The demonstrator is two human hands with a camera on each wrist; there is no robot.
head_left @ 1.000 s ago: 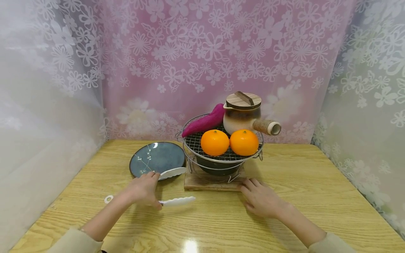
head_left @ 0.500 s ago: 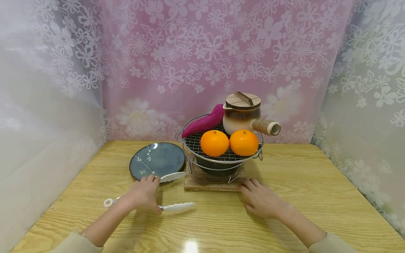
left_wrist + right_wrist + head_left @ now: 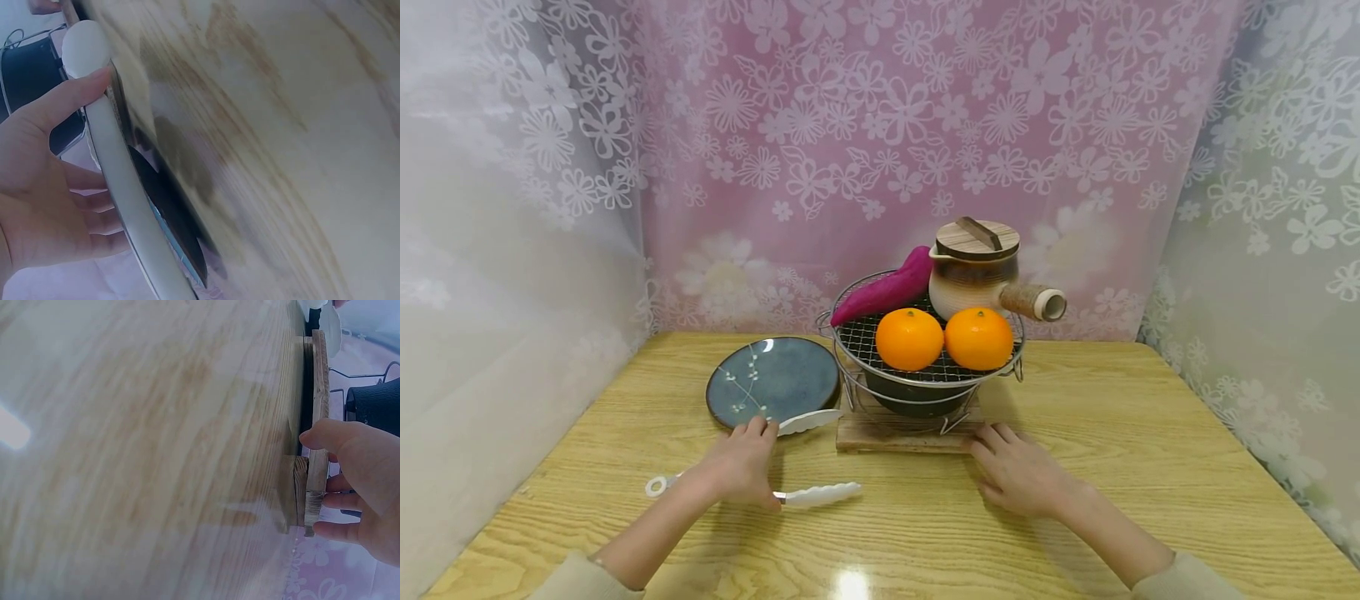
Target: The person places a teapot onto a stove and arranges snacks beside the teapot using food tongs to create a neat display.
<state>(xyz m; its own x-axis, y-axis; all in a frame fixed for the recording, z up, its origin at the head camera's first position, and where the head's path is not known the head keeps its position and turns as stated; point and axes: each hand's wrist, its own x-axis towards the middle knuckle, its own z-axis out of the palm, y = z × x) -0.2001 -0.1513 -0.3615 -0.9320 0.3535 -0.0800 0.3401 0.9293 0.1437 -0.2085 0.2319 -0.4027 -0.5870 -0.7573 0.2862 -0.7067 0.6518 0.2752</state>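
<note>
My left hand (image 3: 741, 467) holds a pair of white-tipped tongs (image 3: 817, 495) from above, their two arms spread apart. The thumb lies along the near arm and the fingers along the far one, whose tip overlaps the front rim of a blue-grey plate (image 3: 775, 379). In the left wrist view one tongs arm (image 3: 119, 169) runs under the thumb. At the near right corner of a wooden board (image 3: 902, 442), my right hand (image 3: 1018, 475) grips the edge. The right wrist view shows its thumb on the board (image 3: 319, 394) and fingers curled around the end.
On the board stands a round grill (image 3: 917, 400) with a wire rack. The rack bears a purple sweet potato (image 3: 883, 294), two oranges (image 3: 910, 339) and a lidded clay pot (image 3: 973, 275), its handle jutting right. Floral curtains (image 3: 895, 150) surround the table.
My left hand and the tongs have shifted slightly toward me, and the tongs' ring end shows a little lower. The right hand has stayed on the board's corner.
</note>
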